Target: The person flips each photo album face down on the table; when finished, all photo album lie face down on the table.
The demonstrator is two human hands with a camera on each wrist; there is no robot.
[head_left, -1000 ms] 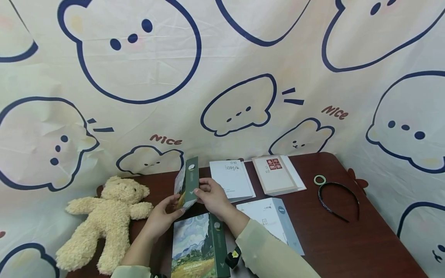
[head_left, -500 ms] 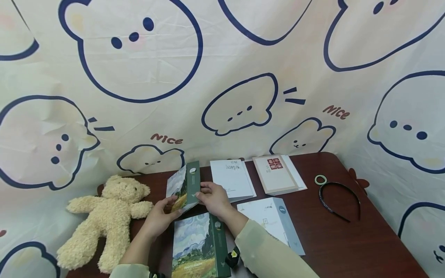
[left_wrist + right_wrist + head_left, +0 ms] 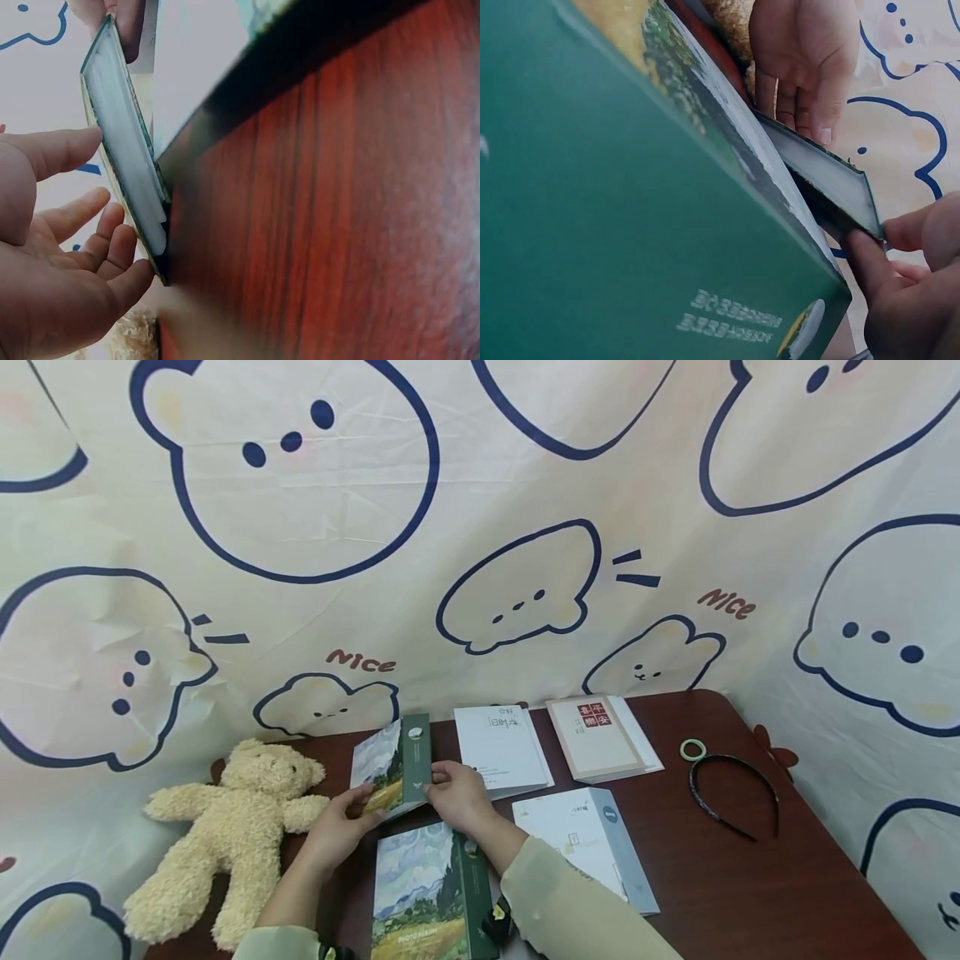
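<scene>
A small photo album [image 3: 387, 768] with a landscape-painting cover and a green spine lies at the far left of the table. My right hand [image 3: 460, 795] pinches its near spine-side corner, thumb on the cover side and a finger underneath, as the right wrist view shows. Across from it, my left hand [image 3: 341, 828] rests its thumb and loosely bent fingers against the cover's left and near edges. White page edges [image 3: 124, 142] show between the covers in the left wrist view. A larger matching photo album [image 3: 420, 893] lies just in front; my right forearm passes over its spine side.
On the left lies a cream teddy bear [image 3: 240, 827]. Right of the hands are a white booklet [image 3: 498, 747], a beige booklet [image 3: 596, 735] and a blue-and-white booklet [image 3: 573, 835]. Farther right are a black headband [image 3: 731, 756] and a pale green ring [image 3: 692, 749] on the brown table [image 3: 757, 893].
The small album was steeply tilted, then came down flatter with its cover facing up. Both hands have moved slightly down with it, and the left fingers have loosened at its edge.
</scene>
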